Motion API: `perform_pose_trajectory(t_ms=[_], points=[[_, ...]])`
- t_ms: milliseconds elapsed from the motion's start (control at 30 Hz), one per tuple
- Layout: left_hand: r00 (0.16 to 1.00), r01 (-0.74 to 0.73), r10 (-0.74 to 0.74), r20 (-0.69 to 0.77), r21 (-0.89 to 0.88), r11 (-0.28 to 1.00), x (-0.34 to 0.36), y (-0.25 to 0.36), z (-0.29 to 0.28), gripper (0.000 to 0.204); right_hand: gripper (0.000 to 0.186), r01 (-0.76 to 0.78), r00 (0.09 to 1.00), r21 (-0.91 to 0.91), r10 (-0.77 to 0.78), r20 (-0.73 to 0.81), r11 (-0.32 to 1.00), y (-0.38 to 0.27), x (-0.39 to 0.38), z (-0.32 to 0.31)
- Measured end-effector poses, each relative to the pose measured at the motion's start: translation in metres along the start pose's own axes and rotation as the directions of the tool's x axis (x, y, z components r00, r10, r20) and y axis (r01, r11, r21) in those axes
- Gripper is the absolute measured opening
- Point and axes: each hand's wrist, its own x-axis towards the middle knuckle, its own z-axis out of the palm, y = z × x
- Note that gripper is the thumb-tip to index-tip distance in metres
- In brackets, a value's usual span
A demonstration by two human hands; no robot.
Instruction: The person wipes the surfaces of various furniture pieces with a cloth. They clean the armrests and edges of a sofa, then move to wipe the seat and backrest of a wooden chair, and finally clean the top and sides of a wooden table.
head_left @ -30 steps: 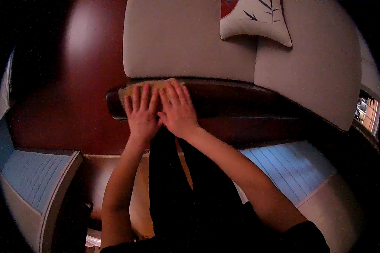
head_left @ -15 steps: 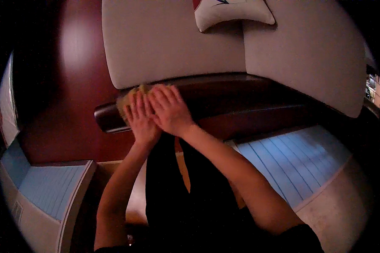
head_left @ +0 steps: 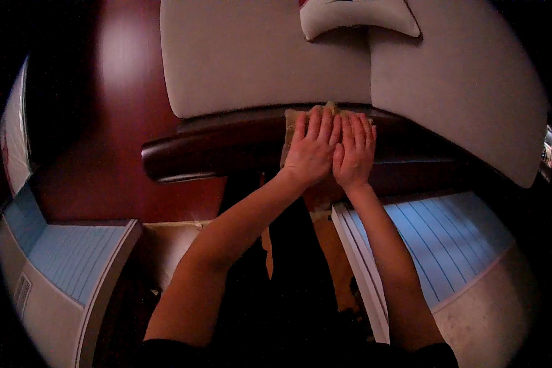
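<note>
Dim light falls on a room with dark corners; clock directions here are taken from the paired hands. Glossy reddish-brown wood spreads toward ten o'clock, with a pale gleam on it. A beige seat cushion fills eleven o'clock, a second beige cushion two o'clock, and a pale pillow rests near twelve where they meet. Blue striped panels lie at eight and four o'clock.

Just below the seat cushion, a dark wooden rail runs lengthwise, roughly nine to three, its rounded end toward nine. On it lies a tan cloth, directly under the grip, showing past the fingers at twelve and along the left hand's nine o'clock side; its long axis is hidden. The left hand is nearer the rail's rounded end; the right hand sits just beside it. Both grips lie flat on the cloth, fingers extended toward twelve, curled around nothing.
</note>
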Motion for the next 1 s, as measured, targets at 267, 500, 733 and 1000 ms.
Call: perform_pose_trajectory(t_ms=[267,500,733,1000], points=[[0.999,-0.011,0.011,0.032,0.016,1.0,-0.013,-0.017,-0.006,0.056,0.051,0.048,0.999,0.068,-0.047,-0.026,0.997,-0.019,0.008,0.011],[0.984,0.177,-0.175,-0.047,0.047,0.983,-0.082,-0.101,-0.043,0.054,0.05,0.142,0.987,0.193,-0.154,0.047,0.971,-0.123,0.039,0.036],[0.938,0.325,-0.292,-0.186,0.185,0.927,-0.142,-0.173,-0.066,0.052,0.049,0.21,0.971,0.308,-0.234,0.043,0.928,-0.215,0.068,0.053],[0.938,0.293,-0.258,-0.232,0.133,0.947,-0.131,-0.173,-0.07,0.05,0.048,0.239,0.967,0.363,-0.253,-0.009,0.901,-0.206,0.074,0.052]])
